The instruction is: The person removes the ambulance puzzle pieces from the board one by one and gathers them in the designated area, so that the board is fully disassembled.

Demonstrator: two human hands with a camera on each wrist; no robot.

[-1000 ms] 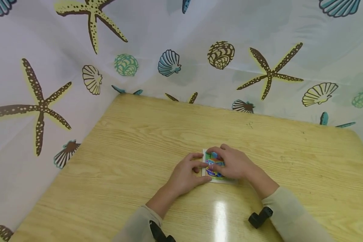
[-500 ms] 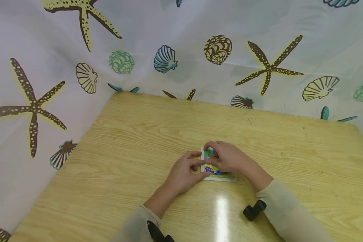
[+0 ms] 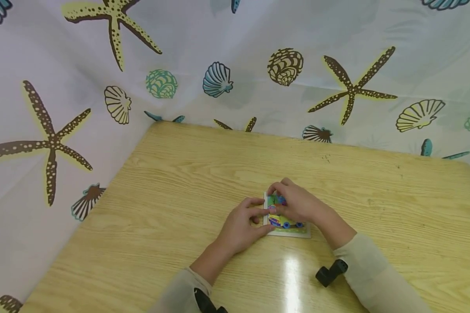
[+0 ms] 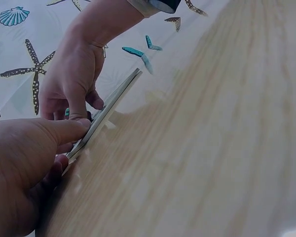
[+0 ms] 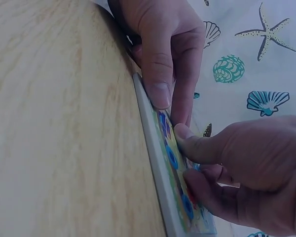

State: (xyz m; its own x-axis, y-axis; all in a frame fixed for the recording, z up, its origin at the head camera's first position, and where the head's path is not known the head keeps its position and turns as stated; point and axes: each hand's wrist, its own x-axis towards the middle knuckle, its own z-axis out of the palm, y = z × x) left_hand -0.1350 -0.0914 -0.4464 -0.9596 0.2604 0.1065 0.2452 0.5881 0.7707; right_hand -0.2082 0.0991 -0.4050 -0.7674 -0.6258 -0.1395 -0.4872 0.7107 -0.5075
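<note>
A small picture puzzle board (image 3: 290, 230) with a pale frame and a colourful wheeled vehicle lies on the table. My left hand (image 3: 240, 224) holds its left side, the thumb on the front corner and the fingers at the left edge. Over the upper part bends my right hand (image 3: 299, 202), thumb and index finger pinching what looks like a small blue puzzle piece (image 3: 281, 200), mostly covered by the fingers. In the right wrist view the thumbs of the left hand (image 5: 160, 59) and right hand (image 5: 256, 158) come close together above the board (image 5: 158, 163).
The wood-grain table (image 3: 180, 182) extends around the board. A white curtain (image 3: 254, 95) printed with starfish and shells rises along its back and left edges. Black wrist cameras, such as the one at the right sleeve (image 3: 330, 273), sit low over the tabletop.
The right hand has shifted slightly up and left over the board, uncovering more of the vehicle's lower part and wheels. The left hand keeps its place on the left side.
</note>
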